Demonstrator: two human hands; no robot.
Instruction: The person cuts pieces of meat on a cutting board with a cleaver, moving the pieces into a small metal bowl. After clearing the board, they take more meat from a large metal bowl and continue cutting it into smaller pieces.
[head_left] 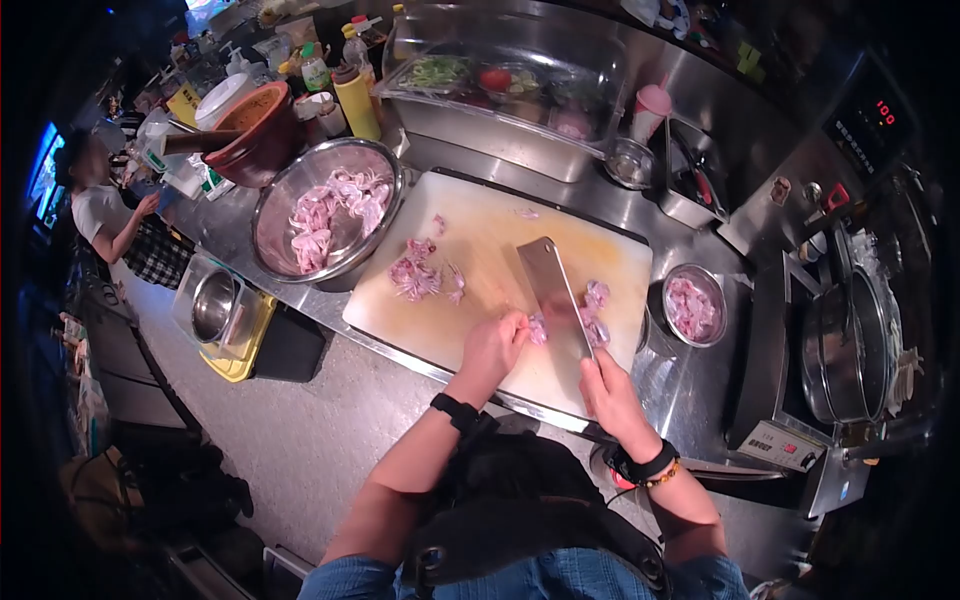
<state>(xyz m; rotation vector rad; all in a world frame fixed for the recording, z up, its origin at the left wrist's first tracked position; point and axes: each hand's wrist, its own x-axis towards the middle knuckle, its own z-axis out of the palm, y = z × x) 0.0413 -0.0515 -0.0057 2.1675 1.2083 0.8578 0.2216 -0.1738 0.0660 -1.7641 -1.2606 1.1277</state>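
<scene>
One reading is legible: "100" in red digits on the display point(882, 112) at upper right. Lettering on the lower appliance panel point(785, 447) and bottle labels is too small to read. Your right hand point(612, 392) is closed around the handle of the cleaver point(552, 290), blade over the cutting board point(480, 215). Your left hand point(494, 350) has its fingers curled narrow, tips touching the pink meat piece point(538, 330); whether they pinch or only press cannot be told. That piece lies between those fingertips and the blade. More chopped meat point(596, 296) lies beyond the blade, beside your right fingers.
</scene>
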